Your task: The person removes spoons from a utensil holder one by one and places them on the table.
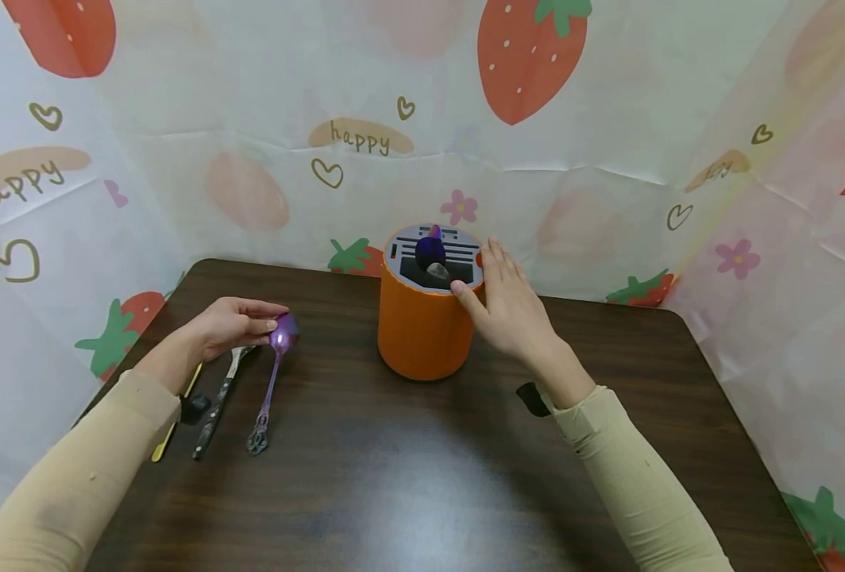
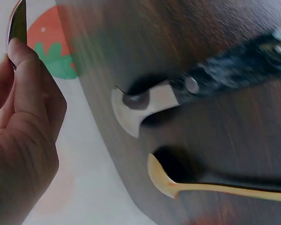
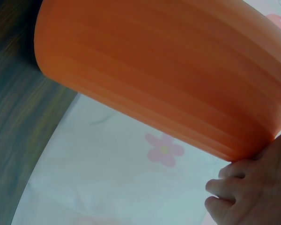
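Note:
My left hand (image 1: 233, 324) pinches a purple spoon (image 1: 284, 332) by its bowl, between thumb and fingers. The spoon's ornate handle points toward the near side, over the table. My right hand (image 1: 511, 306) rests against the right side of an orange utensil holder (image 1: 422, 334), fingers extended, thumb at the rim. A dark purple utensil head (image 1: 430, 251) and a silvery rounded piece (image 1: 437, 271) show in the holder's slotted grey top. Beside the left hand lie a utensil with a black marbled handle (image 1: 211, 417) and a yellow spoon (image 2: 225, 189).
The dark wooden table (image 1: 394, 469) has rounded back corners. A white curtain (image 1: 251, 71) printed with strawberries and hearts hangs close behind it and along both sides. The holder stands near the back edge.

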{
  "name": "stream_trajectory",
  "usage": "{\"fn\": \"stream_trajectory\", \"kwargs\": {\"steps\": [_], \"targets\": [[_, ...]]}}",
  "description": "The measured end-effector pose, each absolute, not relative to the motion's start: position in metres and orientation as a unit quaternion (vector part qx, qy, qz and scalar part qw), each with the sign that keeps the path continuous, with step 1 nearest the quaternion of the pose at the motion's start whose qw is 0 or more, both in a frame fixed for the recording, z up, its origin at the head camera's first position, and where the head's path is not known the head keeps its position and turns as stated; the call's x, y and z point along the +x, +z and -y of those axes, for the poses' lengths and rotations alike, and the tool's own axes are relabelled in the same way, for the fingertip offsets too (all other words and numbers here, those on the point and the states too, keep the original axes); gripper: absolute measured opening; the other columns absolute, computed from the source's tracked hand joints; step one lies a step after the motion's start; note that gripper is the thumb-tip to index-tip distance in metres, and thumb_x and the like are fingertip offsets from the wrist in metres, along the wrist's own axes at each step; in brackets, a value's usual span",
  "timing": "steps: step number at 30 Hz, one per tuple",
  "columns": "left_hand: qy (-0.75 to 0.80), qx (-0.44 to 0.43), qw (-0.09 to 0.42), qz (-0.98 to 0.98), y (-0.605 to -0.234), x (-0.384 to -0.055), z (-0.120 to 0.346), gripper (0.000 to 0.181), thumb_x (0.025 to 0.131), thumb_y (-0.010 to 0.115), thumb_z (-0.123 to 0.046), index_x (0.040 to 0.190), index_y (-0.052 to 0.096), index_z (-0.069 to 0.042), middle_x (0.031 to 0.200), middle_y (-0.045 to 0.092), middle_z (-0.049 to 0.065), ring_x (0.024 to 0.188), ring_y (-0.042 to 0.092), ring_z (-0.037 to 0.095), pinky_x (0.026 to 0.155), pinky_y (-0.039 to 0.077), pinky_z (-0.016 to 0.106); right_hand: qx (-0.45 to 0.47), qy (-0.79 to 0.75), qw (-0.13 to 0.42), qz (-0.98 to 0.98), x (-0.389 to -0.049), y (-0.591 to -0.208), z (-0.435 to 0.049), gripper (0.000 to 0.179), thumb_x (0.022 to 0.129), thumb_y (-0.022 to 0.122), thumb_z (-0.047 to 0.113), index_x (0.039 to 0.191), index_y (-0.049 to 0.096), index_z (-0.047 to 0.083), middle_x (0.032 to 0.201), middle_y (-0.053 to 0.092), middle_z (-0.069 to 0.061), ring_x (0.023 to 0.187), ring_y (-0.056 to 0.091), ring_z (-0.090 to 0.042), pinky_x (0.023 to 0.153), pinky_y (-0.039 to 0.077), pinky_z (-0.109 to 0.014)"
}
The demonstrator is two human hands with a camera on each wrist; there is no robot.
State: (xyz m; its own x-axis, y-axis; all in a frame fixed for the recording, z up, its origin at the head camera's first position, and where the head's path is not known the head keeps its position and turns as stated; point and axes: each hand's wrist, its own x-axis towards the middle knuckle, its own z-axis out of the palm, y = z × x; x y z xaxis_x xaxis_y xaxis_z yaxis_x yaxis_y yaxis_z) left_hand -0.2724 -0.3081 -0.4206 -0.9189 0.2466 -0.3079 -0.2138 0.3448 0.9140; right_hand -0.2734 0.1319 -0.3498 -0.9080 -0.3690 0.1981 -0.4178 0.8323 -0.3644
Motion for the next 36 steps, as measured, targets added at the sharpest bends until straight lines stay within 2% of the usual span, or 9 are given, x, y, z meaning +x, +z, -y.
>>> {"fn": "stream_trajectory", "kwargs": {"steps": [4, 15, 27, 36], "targets": [[0.569, 0.008, 0.191, -0.8, -0.427, -0.272, 0.311, 0.049, 0.107, 0.055, -0.004, 0.152, 0.042, 0.013, 0.144, 0.052, 0.029, 0.097, 0.064, 0.003, 0.095, 0.059, 0.028, 0.205, 0.204, 0.063, 0.955, -0.274, -0.351, -0.132, 0.094, 0.103, 0.023, 0.075, 0.168, 0.006, 0.009, 0.175, 0.001, -0.011, 0.161, 0.006, -0.031, 0.131, 0.003, -0.048], [0.53, -0.001, 0.172, -0.83, -0.44, -0.272, 0.317, 0.046, 0.106, 0.058, -0.003, 0.146, 0.046, 0.018, 0.143, 0.05, 0.038, 0.092, 0.065, 0.008, 0.086, 0.062, 0.027, 0.207, 0.205, 0.064, 0.954, -0.274, -0.351, -0.132, 0.093, 0.103, 0.023, 0.074, 0.168, 0.004, 0.01, 0.175, 0.003, -0.013, 0.161, 0.004, -0.029, 0.13, 0.004, -0.049], [0.461, -0.006, 0.14, -0.876, -0.447, -0.272, 0.315, 0.041, 0.104, 0.063, -0.006, 0.138, 0.057, 0.015, 0.135, 0.059, 0.036, 0.087, 0.067, 0.013, 0.079, 0.063, 0.029, 0.208, 0.205, 0.064, 0.954, -0.273, -0.351, -0.132, 0.094, 0.104, 0.023, 0.074, 0.168, 0.006, 0.007, 0.175, 0.003, -0.014, 0.161, 0.005, -0.031, 0.13, 0.003, -0.048], [0.385, 0.012, 0.1, -0.917, -0.448, -0.272, 0.309, 0.034, 0.104, 0.064, -0.009, 0.129, 0.065, 0.014, 0.117, 0.068, 0.033, 0.073, 0.071, 0.014, 0.068, 0.063, 0.031, 0.205, 0.204, 0.063, 0.955, -0.273, -0.351, -0.131, 0.094, 0.103, 0.022, 0.074, 0.168, 0.006, 0.007, 0.175, 0.002, -0.013, 0.161, 0.004, -0.029, 0.131, 0.003, -0.048]]}}
